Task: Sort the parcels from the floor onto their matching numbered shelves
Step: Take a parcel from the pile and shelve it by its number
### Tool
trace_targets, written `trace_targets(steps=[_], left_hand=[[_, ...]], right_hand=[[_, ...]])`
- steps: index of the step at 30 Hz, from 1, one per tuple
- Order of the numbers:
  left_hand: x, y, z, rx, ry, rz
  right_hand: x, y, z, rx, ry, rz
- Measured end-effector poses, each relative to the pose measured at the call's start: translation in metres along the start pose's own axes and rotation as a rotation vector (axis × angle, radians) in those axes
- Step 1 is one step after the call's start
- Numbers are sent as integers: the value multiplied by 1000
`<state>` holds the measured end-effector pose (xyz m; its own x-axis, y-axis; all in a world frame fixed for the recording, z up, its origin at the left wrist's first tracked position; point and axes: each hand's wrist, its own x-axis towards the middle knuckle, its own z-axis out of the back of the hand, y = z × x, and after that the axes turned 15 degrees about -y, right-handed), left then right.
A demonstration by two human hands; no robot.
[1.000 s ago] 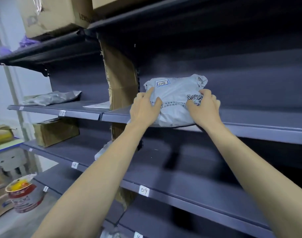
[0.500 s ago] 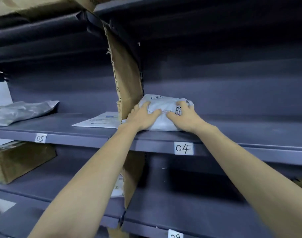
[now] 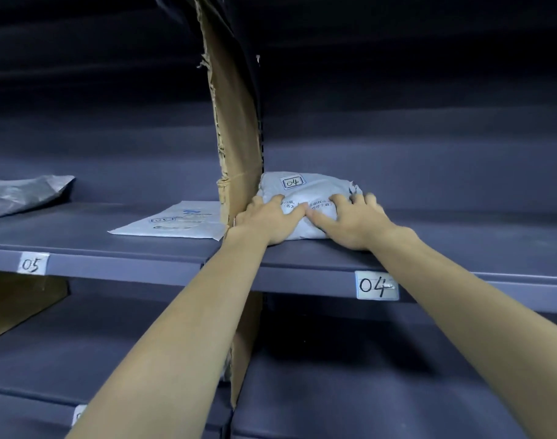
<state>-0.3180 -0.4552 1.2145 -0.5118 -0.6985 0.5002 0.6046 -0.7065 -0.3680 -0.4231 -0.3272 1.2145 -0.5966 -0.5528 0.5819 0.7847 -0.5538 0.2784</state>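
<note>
A pale grey soft parcel (image 3: 305,188) marked 04 lies on the dark shelf (image 3: 461,248) whose front edge carries the label 04 (image 3: 376,285). It sits at the shelf's left end, against an upright cardboard divider (image 3: 236,137). My left hand (image 3: 264,220) lies flat on the parcel's near left side. My right hand (image 3: 350,220) lies flat on its near right side, fingers spread over the top. The parcel's front is hidden behind both hands.
Left of the divider, the shelf labelled 05 (image 3: 33,263) holds a flat white mailer (image 3: 175,221) and a grey plastic bag (image 3: 20,194). A brown box (image 3: 17,299) stands on the shelf below at the left. More dark shelves run beneath.
The parcel has gone from being held above the shelf edge to lying deep on the 04 shelf by the divider. Both hands have flattened on it, and the view has moved closer.
</note>
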Motion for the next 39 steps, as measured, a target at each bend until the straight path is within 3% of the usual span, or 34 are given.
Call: trace_targets(steps=[2,4,6,8,10,17,24,31,39], left_hand=[[-5,-1,-1,18,-15,-45],[-6,0,-2,33,-130,-149],[-4,1,-3,14,-180,-210],[-3,2,-3,-18,-97,-174],[-2,3,-3,-21,-34,-136],[-1,2,-5,65,-24,-165],[-10,-4,-1,229,-225,-293],[-46,-36,8,53,-320,-379],[-117,-140,-5,-154,-158,-403]], right_hand=[[1,5,-2,69,-270,110],[3,9,-4,106,-379,209],[8,5,-9,62,-237,222],[11,-2,-11,26,43,116],[13,-6,-11,87,130,38],[10,-5,-10,67,101,20],[-9,-4,6,28,25,42],[-41,-15,33,53,-56,39],[-106,-107,93,29,-144,-91]])
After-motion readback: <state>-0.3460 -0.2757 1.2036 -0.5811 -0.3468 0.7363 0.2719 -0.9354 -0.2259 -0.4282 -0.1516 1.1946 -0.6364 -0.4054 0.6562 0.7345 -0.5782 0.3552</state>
